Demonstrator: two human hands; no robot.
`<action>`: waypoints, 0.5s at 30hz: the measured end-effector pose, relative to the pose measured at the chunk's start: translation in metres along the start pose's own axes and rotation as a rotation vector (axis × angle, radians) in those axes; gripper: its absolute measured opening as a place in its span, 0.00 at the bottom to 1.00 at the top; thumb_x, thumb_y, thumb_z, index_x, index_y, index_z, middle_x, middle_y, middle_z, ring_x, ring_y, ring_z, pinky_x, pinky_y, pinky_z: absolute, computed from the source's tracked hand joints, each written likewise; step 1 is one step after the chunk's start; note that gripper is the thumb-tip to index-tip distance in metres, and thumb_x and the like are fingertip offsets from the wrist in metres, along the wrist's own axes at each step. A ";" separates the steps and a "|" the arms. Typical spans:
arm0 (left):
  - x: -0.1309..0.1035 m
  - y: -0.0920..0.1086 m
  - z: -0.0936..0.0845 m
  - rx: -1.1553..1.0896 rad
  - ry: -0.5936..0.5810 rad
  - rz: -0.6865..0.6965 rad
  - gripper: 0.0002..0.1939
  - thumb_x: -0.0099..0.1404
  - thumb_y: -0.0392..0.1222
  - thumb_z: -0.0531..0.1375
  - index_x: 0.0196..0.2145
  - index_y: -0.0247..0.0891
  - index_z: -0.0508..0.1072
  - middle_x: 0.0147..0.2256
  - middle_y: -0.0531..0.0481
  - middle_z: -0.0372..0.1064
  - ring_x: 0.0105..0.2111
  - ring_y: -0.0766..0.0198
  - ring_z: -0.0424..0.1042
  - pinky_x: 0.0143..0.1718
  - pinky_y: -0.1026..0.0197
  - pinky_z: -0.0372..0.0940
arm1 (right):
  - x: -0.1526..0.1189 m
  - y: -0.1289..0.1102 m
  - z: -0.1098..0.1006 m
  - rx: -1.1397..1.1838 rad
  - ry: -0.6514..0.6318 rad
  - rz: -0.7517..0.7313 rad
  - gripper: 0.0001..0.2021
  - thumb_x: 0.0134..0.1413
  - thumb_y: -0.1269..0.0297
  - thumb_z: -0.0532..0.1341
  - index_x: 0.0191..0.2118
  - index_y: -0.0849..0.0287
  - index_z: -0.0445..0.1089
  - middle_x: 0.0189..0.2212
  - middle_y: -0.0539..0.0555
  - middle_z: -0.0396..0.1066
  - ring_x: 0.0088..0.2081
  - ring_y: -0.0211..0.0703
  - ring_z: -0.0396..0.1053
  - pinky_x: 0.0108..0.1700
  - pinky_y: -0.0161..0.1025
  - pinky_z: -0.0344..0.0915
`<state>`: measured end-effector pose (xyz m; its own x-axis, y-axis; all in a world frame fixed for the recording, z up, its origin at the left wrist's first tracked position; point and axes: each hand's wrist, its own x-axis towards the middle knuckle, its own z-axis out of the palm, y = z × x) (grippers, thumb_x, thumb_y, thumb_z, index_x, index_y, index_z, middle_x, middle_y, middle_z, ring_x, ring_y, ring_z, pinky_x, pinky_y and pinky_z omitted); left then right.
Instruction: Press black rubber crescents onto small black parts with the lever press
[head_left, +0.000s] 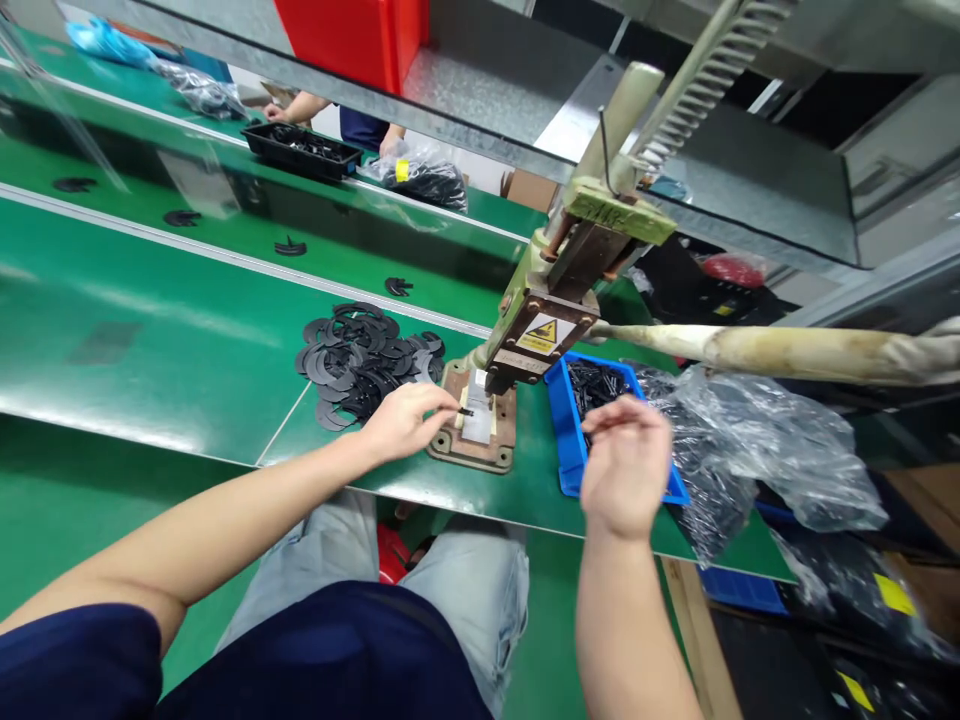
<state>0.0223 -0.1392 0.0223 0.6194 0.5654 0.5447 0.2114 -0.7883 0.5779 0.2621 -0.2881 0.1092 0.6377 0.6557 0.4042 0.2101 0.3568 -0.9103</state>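
Note:
My left hand (409, 422) pinches a small black plastic part (466, 412) over the metal plate of the hand press (546, 330). The press's bolted base (489, 457) stands on the green bench, and its ram is just above and right of my left fingertips. At the right, my right hand (628, 462) hovers over the front of a blue bin (571, 470), its fingers curled together. Whatever those fingers hold, if anything, does not show. Small black parts (596, 385) fill the bin. A pile of black crescent-shaped pieces (356, 360) lies left of the press.
The press's long lever (750, 348) reaches rightward above clear plastic bags (780, 440). Beyond the bench runs a green conveyor (240, 235) carrying several black assemblies. Across it, another person's hands (391, 138) are near a black tray (300, 165). A metal shelf holds a red bin (352, 40).

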 end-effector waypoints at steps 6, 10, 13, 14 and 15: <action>0.040 -0.028 0.028 0.144 -0.122 0.001 0.11 0.73 0.38 0.58 0.45 0.39 0.82 0.44 0.43 0.81 0.45 0.53 0.78 0.50 0.51 0.70 | 0.093 -0.101 0.000 0.031 -0.316 -0.563 0.44 0.49 0.31 0.65 0.67 0.45 0.57 0.68 0.58 0.57 0.64 0.57 0.68 0.61 0.60 0.69; 0.048 -0.027 0.034 0.257 -0.241 0.065 0.13 0.74 0.38 0.57 0.46 0.40 0.82 0.43 0.43 0.79 0.45 0.53 0.77 0.49 0.52 0.69 | 0.115 -0.134 0.013 0.077 -0.622 -0.550 0.38 0.47 0.40 0.72 0.62 0.44 0.66 0.63 0.54 0.65 0.45 0.44 0.78 0.40 0.45 0.77; 0.049 -0.024 0.034 0.333 -0.299 0.083 0.15 0.75 0.39 0.55 0.47 0.42 0.82 0.45 0.43 0.78 0.46 0.53 0.76 0.49 0.52 0.68 | 0.116 -0.136 0.016 0.060 -0.694 -0.624 0.13 0.57 0.54 0.70 0.44 0.56 0.77 0.41 0.57 0.76 0.29 0.41 0.74 0.24 0.42 0.68; 0.050 -0.023 0.034 0.350 -0.311 0.087 0.15 0.74 0.38 0.55 0.48 0.42 0.82 0.46 0.43 0.78 0.47 0.53 0.76 0.49 0.52 0.68 | 0.114 -0.135 0.015 0.033 -0.687 -0.637 0.08 0.60 0.58 0.68 0.37 0.57 0.77 0.33 0.56 0.75 0.27 0.42 0.73 0.24 0.43 0.68; 0.050 -0.022 0.034 0.362 -0.318 0.091 0.15 0.74 0.38 0.55 0.48 0.42 0.82 0.47 0.43 0.77 0.48 0.53 0.76 0.49 0.52 0.68 | 0.110 -0.133 0.014 0.003 -0.669 -0.640 0.10 0.63 0.59 0.66 0.32 0.57 0.76 0.27 0.55 0.72 0.27 0.44 0.72 0.25 0.45 0.69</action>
<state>0.0739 -0.1014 0.0162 0.8360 0.4324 0.3379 0.3600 -0.8969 0.2570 0.2942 -0.2538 0.2761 -0.1601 0.5800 0.7987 0.3720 0.7850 -0.4954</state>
